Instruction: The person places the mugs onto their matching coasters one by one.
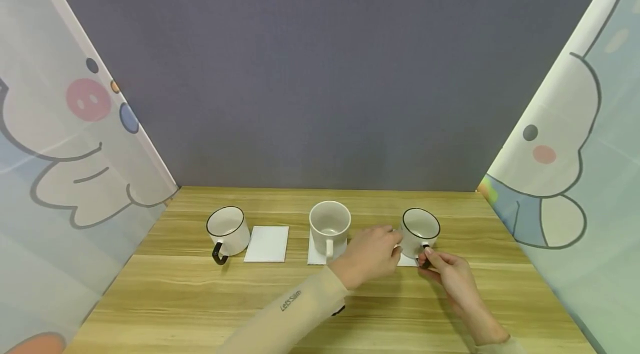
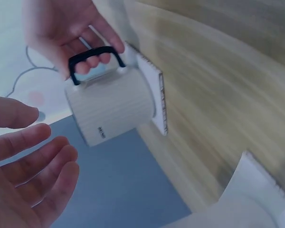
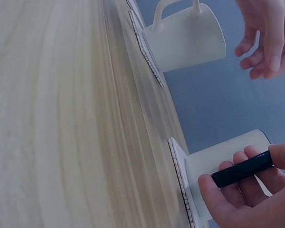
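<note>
At the right, a white mug (image 1: pixel 416 243) with a black rim and black handle stands on a white square coaster (image 1: pixel 407 261). My right hand (image 1: pixel 452 276) holds its handle (image 3: pixel 242 170), thumb on one side and fingers curled behind. My left hand (image 1: pixel 372 254) reaches across from the left, its loosely bent fingers near the mug's left side. In the left wrist view a gap shows between those fingers (image 2: pixel 47 156) and the mug, and nothing is in the palm. An all-white mug (image 1: pixel 330 226) stands on the middle coaster (image 1: pixel 316 257), handle toward me, left of my left hand.
Another black-rimmed mug (image 1: pixel 235 237) stands on the wooden table (image 1: pixel 165 298) at the left, beside a bare white coaster (image 1: pixel 266 244). A small dark-edged thing (image 1: pixel 338 310) peeks out from under my left sleeve (image 1: pixel 295 309). A grey panel (image 1: pixel 320 76) closes off the back; printed cloths flank both sides.
</note>
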The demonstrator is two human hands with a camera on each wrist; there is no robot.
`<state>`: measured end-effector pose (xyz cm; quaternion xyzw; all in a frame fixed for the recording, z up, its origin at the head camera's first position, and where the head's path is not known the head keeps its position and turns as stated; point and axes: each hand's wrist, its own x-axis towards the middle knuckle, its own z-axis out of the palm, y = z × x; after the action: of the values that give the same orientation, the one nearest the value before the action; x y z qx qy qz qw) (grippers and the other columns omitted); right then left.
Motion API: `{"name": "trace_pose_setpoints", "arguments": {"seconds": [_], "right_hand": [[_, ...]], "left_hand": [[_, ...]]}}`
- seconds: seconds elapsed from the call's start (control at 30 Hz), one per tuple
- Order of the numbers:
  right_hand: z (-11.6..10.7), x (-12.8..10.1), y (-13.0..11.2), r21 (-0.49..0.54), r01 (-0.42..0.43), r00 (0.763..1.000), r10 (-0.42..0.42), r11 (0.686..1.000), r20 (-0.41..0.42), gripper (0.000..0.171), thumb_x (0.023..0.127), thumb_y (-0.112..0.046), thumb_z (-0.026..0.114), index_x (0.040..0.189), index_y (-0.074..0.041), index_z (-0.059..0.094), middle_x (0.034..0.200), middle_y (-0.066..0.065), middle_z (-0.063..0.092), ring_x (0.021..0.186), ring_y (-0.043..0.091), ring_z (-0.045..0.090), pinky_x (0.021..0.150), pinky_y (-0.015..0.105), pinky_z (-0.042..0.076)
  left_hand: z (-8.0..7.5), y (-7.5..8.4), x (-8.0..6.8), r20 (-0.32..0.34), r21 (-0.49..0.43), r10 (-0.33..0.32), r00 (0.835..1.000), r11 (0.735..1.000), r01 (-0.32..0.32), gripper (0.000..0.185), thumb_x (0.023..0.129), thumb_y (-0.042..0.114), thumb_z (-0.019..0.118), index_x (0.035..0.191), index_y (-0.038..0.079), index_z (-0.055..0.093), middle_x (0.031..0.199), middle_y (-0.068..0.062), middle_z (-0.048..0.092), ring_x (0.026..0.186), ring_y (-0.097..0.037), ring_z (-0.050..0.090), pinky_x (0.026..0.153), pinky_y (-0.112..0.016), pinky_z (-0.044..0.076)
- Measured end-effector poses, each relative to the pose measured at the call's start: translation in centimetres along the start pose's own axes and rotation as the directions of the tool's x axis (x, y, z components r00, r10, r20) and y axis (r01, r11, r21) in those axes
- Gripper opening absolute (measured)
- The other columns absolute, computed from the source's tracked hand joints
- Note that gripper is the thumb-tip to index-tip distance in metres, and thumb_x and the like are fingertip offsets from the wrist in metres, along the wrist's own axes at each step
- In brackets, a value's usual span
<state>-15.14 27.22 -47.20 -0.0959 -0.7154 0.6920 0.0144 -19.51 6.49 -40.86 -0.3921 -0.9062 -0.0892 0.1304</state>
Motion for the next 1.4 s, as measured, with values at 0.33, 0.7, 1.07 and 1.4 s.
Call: {"name": "trace_pose_setpoints", "arguments": {"seconds": [0.33, 0.7, 1.07, 1.4], "right_hand": [[0.0, 0.0, -0.1, 0.002, 0.001, 1.000, -0.001, 1.000, -0.001, 0.038, 0.106, -0.018, 0.057, 0.106, 0.019, 0.064, 0.102, 0.010, 0.064, 0.096, 0.020, 0.068, 0.089, 0.037, 0.059], [-0.1, 0.0, 0.0, -0.023, -0.009, 1.000, 0.010, 1.000, 0.015, 0.037, 0.107, -0.018, 0.054, 0.107, 0.017, 0.064, 0.106, 0.012, 0.063, 0.098, 0.020, 0.067, 0.090, 0.036, 0.058], [-0.2, 0.1, -0.1, -0.026, -0.021, 1.000, 0.022, 0.999, 0.008, 0.036, 0.107, -0.017, 0.055, 0.108, 0.018, 0.064, 0.103, 0.009, 0.064, 0.097, 0.019, 0.068, 0.090, 0.036, 0.058], [-0.3, 0.1, 0.0, -0.025, -0.018, 1.000, 0.018, 1.000, 0.014, 0.038, 0.106, -0.018, 0.056, 0.108, 0.019, 0.063, 0.101, 0.009, 0.065, 0.096, 0.018, 0.068, 0.089, 0.035, 0.059]], "left_hand": [[-2.2, -0.9, -0.9, -0.140, 0.010, 0.014, 0.990, 1.000, -0.013, 0.013, 0.095, 0.024, 0.067, 0.083, 0.020, 0.063, 0.075, 0.009, 0.055, 0.071, -0.007, 0.058, 0.055, -0.022, 0.045], [-3.2, -2.2, -2.2, -0.195, -0.005, 0.002, 0.981, 1.000, -0.003, 0.013, 0.095, 0.020, 0.064, 0.082, 0.020, 0.064, 0.075, 0.009, 0.054, 0.070, -0.007, 0.054, 0.058, -0.020, 0.044], [-3.3, -4.5, -4.1, -0.263, -0.048, 0.012, 0.965, 0.999, -0.026, 0.011, 0.095, 0.013, 0.065, 0.085, 0.017, 0.066, 0.076, 0.007, 0.058, 0.066, -0.004, 0.050, 0.054, -0.015, 0.040], [-4.2, -5.8, -4.9, -0.301, -0.034, -0.008, 0.954, 0.999, -0.002, 0.006, 0.095, 0.011, 0.066, 0.092, 0.013, 0.071, 0.085, 0.004, 0.066, 0.077, -0.010, 0.062, 0.063, -0.024, 0.053]]}}
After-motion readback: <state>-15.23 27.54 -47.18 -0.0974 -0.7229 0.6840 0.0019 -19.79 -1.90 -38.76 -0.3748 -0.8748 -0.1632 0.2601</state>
